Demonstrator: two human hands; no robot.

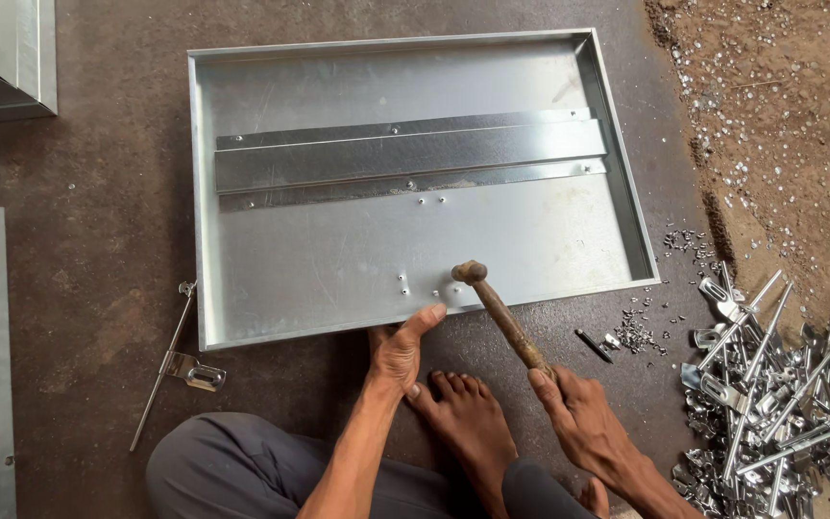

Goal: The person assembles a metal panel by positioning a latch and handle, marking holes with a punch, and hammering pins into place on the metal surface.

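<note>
1. Right hand [578,408] is closed around the lower end of a rusty brown, wooden-handled hammer [501,312]. Its head rests on, or just above, the floor of the shallow rectangular galvanised sheet-metal tray [242,250], near the tray's front rim and beside small holes or rivets [403,283].
2. Left hand [401,346] presses on the front rim, thumb over the edge, holding nothing else; it seems to steady the tray.
3. Risk: the thumb lies near the hammer head. A glancing blow could strike it.
4. Risk: a bare foot [463,413] lies just beside the rim. A slipping tray or dropped hammer could hit the toes.
5. Risk: an off-centre blow would likely dent the thin sheet.
</note>
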